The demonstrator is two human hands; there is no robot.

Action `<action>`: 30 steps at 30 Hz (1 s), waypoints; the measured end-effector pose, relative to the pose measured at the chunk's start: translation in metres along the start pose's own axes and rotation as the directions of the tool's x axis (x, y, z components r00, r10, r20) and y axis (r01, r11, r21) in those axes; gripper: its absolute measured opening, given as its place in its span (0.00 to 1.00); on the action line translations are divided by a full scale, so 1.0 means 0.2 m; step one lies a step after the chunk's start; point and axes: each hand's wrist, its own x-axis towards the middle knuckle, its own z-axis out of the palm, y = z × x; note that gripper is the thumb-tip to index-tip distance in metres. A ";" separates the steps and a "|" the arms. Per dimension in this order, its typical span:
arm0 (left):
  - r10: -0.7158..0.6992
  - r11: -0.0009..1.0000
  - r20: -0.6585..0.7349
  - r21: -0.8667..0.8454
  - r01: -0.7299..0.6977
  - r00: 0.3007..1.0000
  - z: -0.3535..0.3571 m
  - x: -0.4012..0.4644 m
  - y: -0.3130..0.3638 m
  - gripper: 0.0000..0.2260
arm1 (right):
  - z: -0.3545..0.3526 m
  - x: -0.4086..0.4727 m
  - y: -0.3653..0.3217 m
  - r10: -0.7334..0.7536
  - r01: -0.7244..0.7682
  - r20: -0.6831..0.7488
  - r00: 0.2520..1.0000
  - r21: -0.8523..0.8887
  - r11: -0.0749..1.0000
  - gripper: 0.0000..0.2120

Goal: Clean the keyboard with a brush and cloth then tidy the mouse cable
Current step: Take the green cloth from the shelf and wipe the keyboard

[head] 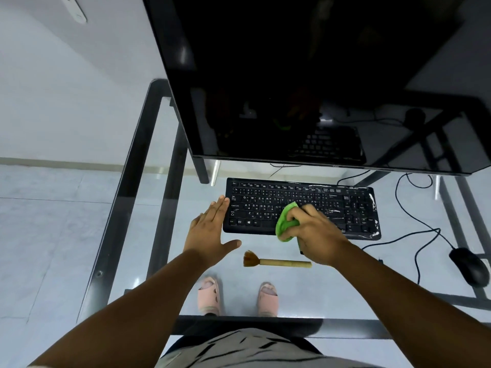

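Observation:
A black keyboard (353, 205) lies on the glass desk below the monitor. My right hand (316, 232) grips a bunched green cloth (285, 221) and presses it on the keyboard's middle keys. My left hand (211, 229) lies flat with straight fingers against the keyboard's left edge. A small brush (276, 262) with a wooden handle and brown bristles lies on the glass just in front of the keyboard, bristles to the left. The black mouse (469, 265) sits at the far right, its black cable (414, 221) looping loosely across the glass toward the back.
A large dark monitor (305, 83) overhangs the rear of the glass desk (138, 235), which has a black metal frame. Through the glass I see the tiled floor and feet in pink slippers (210, 296).

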 end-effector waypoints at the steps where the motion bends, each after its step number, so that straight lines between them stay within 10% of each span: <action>1: -0.010 1.000 0.002 0.004 0.010 1.000 0.01 0.00 0.01 0.45 | -0.01 -0.02 0.03 0.001 -0.001 0.006 1.000 -0.008 1.000 0.24; 11: -0.072 0.997 -0.080 0.006 0.073 0.994 0.05 -0.03 0.10 0.40 | -0.01 -0.17 0.17 0.143 -0.133 -0.134 0.981 0.082 0.988 0.17; 30: -0.059 0.998 -0.061 0.004 0.059 0.996 0.10 -0.04 0.13 0.47 | 0.05 0.02 -0.07 -0.115 0.111 -0.091 0.989 -0.043 0.993 0.25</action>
